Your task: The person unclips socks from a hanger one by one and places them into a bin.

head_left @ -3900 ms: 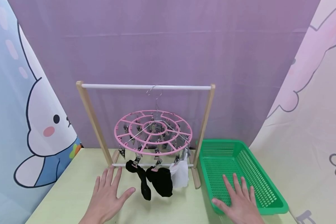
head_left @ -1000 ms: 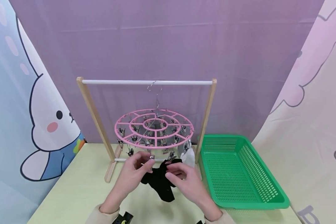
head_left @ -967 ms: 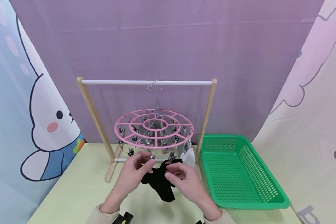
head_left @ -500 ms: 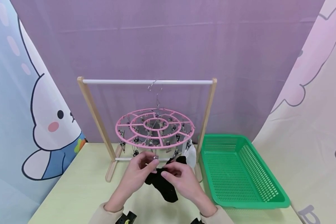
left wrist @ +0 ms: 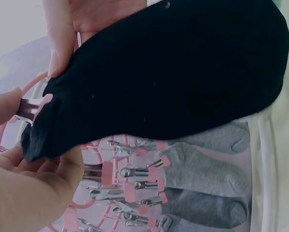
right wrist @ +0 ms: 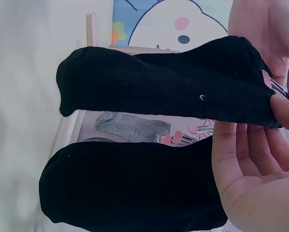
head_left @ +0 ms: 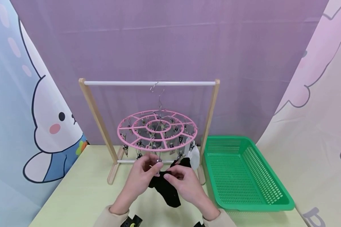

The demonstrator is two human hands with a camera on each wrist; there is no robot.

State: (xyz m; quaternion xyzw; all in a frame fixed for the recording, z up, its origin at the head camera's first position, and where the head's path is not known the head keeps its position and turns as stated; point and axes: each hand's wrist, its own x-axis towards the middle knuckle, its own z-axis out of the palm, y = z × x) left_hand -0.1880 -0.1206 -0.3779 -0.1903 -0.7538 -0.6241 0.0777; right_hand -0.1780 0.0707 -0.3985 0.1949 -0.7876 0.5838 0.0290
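Note:
My left hand (head_left: 142, 176) pinches a metal clothes clip (left wrist: 30, 108) with pink tips, which hangs from the round pink drying rack (head_left: 120, 138). That clip sits on the cuff of a black sock (head_left: 169, 190). My right hand (head_left: 188, 183) holds the same cuff between thumb and fingers, just right of the clip. A second black sock (right wrist: 129, 183) hangs from another clip, partly behind my right hand in the head view. Farther right hangs a white sock (head_left: 194, 157). Several grey socks (left wrist: 205, 169) hang behind, in the left wrist view.
The pink rack hooks onto the white bar (head_left: 116, 83) of a wooden stand (head_left: 96, 116). A green plastic basket (head_left: 248, 206) stands to the right on the pale table (head_left: 71, 189). A purple cloth (head_left: 159, 47) hangs behind.
Both hands, first spread apart and open, have come together at the black sock's cuff and its clip. Over the last second they shifted slightly right, and the rack turned a little.

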